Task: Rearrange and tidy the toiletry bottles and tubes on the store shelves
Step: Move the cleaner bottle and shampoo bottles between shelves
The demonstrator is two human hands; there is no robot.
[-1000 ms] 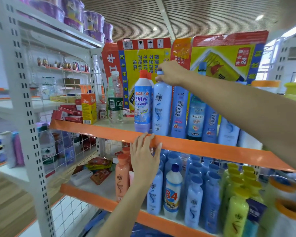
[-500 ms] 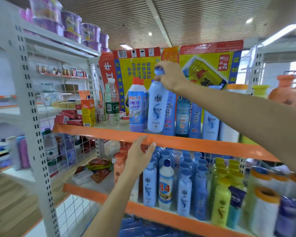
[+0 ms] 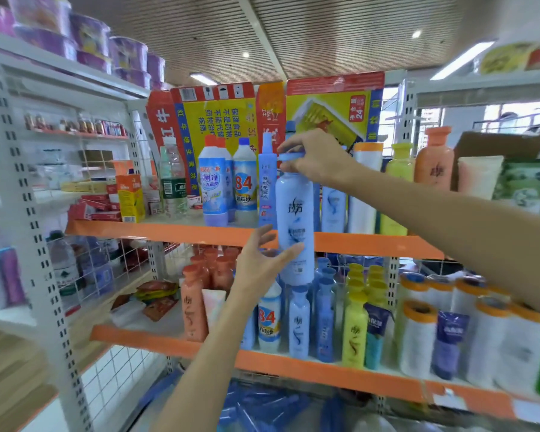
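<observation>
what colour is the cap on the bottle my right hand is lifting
Blue, a deeper shade than the pale blue plastic bottle itself; the head view shows it under the right hand.

Your right hand pinches the pale blue bottle by its cap; below that grip, your left hand touches its side.

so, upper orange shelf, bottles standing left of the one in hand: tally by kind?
Red-capped cleaner bottles: 2
84 bottle: 1
Clear water bottle: 1
Tall blue spray bottle: 1
Total: 5
Not counted: the pale blue bottle gripped by the right hand.
</observation>
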